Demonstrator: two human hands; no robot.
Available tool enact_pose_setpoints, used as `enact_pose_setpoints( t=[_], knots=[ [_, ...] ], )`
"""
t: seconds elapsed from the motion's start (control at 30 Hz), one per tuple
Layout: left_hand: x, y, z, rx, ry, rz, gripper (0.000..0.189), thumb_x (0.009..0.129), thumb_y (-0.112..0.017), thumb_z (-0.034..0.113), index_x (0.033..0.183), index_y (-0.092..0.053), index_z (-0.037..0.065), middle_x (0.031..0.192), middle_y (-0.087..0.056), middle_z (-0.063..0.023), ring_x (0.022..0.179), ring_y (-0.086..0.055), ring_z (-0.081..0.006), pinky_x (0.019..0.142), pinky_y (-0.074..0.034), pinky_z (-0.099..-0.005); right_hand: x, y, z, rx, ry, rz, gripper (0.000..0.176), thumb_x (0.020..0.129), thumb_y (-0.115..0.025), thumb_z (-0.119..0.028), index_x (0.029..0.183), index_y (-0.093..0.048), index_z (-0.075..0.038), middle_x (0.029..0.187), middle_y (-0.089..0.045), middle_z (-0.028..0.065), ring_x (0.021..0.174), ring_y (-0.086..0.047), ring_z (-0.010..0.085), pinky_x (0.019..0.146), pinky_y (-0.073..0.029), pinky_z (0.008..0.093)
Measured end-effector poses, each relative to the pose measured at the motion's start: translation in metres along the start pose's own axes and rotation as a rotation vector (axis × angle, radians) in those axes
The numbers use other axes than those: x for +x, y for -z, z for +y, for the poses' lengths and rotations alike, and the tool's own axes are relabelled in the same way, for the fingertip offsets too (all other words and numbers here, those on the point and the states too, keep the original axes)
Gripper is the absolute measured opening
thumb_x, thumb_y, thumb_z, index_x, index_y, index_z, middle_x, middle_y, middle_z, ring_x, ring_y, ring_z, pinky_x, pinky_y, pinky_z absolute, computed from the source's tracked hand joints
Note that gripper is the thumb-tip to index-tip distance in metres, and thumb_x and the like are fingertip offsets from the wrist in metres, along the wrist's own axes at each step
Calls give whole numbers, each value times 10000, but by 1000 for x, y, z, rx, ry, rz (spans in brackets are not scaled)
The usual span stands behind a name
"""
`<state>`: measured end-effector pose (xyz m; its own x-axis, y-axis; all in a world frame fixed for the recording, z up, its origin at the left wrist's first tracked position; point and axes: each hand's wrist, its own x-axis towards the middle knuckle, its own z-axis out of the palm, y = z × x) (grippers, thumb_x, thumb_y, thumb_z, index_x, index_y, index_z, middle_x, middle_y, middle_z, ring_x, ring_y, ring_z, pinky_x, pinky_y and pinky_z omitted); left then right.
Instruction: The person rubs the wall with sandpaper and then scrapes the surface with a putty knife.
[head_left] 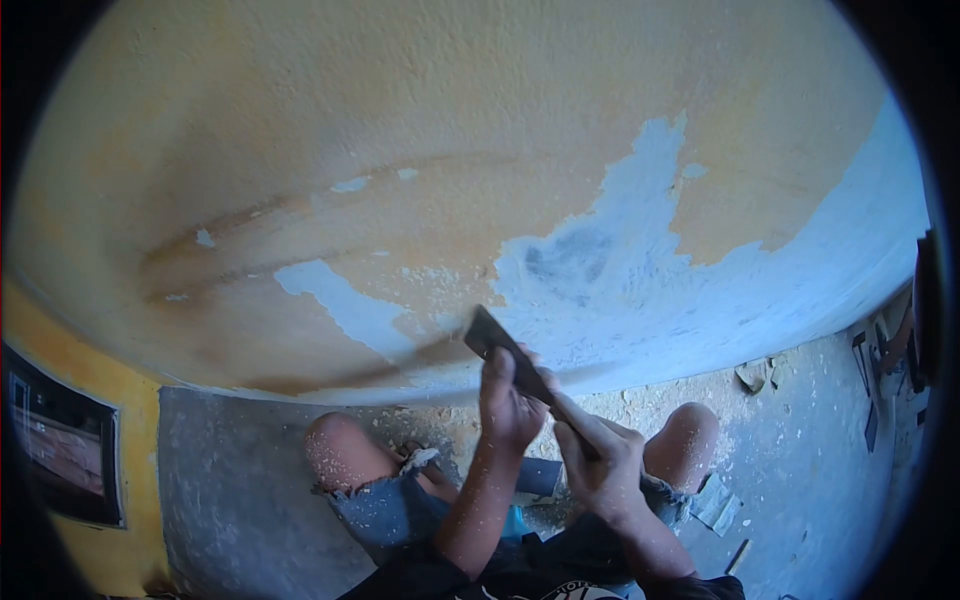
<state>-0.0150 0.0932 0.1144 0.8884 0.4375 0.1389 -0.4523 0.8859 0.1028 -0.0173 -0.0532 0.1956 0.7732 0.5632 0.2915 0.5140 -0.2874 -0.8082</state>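
Note:
Both of my hands hold a dark, flat-bladed scraper [487, 332], slanted with its broad end up against the wall [330, 110]. My left hand [512, 405] is closed around it near the blade, thumb along the flat side. Lower down, the fingers of my right hand [605, 465] are wrapped round the rear part, which they mostly hide. Around the blade, the yellowish paint is chipped, with small loose flakes on the surface. A large bare whitish patch [640, 215] spreads to the right, and a smaller bare strip [345, 305] lies to the left.
Paint flakes cover the grey floor [240, 450] along the wall's base and dust my legs. A dark flat piece [538, 477] lies between my knees. A crumpled sheet [716, 505] is by my right knee. Several tools [868, 400] stand at the far right; a dark-framed opening [65, 440] is left.

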Motion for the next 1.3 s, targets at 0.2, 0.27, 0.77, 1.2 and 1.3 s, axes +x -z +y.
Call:
enact_pose_setpoints(
  t=[0.2,0.27,0.77,1.2,1.3],
  knots=[
    [8,1,-6,95,-58,6,252,977,-593,253,1116,-588,43,957,-677,-99,878,-684,-259,776,-592,-428,11,-7,4,39,13,87,368,854,-633,49,1217,-655,-7,816,-716,170,670,-650,111,629,-506,254],
    [2,2,13,173,-25,-25,295,993,-548,355,1119,-580,90,956,-647,-61,842,-656,-214,759,-569,-380,13,-7,-2,13,32,-15,375,853,-629,52,1224,-648,-2,792,-710,167,665,-625,91,611,-498,256],
    [5,-12,-21,175,20,61,240,994,-559,270,1116,-593,66,966,-670,-89,834,-679,-228,761,-587,-402,2,9,0,126,-66,117,322,872,-615,65,1192,-646,51,907,-725,195,779,-676,126,683,-521,247],
    [6,-16,-9,107,-2,-68,267,1031,-478,237,1121,-616,27,973,-691,-130,866,-693,-260,737,-595,-422,3,11,-7,57,-50,16,358,874,-621,49,1232,-619,58,918,-720,225,787,-695,145,694,-529,264],
    [0,-26,-18,-2,49,7,264,1032,-478,238,1119,-618,33,960,-691,-128,825,-697,-268,739,-594,-421,-3,20,-6,14,-22,18,362,869,-620,49,1231,-626,46,908,-720,226,779,-690,135,686,-525,261]
  ],
)
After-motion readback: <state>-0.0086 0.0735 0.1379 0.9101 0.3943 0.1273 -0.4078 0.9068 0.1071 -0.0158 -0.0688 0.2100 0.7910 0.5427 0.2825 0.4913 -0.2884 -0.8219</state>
